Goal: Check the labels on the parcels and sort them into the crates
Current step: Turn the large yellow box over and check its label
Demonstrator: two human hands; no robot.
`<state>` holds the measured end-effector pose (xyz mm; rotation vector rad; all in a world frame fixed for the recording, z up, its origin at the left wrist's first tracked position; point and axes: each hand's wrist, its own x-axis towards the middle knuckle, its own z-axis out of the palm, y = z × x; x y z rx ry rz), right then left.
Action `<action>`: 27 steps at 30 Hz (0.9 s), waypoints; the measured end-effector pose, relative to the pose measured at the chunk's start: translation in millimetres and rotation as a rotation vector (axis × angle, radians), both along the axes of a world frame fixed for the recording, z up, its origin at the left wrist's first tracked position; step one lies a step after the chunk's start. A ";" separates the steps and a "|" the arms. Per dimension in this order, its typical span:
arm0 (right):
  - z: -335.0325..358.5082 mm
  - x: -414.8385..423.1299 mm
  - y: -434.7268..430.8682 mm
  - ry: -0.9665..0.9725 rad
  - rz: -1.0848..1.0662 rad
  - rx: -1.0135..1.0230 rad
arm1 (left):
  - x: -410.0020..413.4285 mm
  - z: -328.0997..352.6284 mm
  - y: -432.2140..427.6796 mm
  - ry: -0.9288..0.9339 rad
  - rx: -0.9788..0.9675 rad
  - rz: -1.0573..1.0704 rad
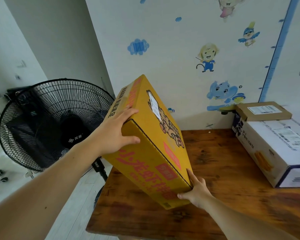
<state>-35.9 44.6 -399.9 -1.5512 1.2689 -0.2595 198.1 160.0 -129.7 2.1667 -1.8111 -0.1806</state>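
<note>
Above the table (223,170) the yellow box (151,153) tilts, unsorted. 2 more parcels wait: a brown parcel (263,110) atop a white box (274,153). The left hand (114,134) grips the yellow box's upper edge and the right hand (196,189) holds its lower corner. Its label (154,105) faces up. No crates show.

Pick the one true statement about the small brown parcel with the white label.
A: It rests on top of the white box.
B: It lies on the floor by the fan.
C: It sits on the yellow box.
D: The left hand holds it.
A: the small brown parcel lies on top of the white box at the right of the wooden table, untouched, while the left hand and right hand grip the yellow box.
</note>
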 end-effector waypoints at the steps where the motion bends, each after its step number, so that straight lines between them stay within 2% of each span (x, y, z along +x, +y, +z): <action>1: 0.7 -4.0 -2.3 0.010 0.001 -0.007 | -1.4 -0.9 -0.9 0.006 -0.005 -0.002; 17: 17.8 -77.2 -27.5 0.290 -0.009 -0.119 | -16.7 -48.0 -13.3 0.224 -0.137 -0.065; 27: 26.5 -85.5 -27.0 0.378 0.018 -0.153 | -11.5 -62.2 -7.7 0.315 -0.159 0.011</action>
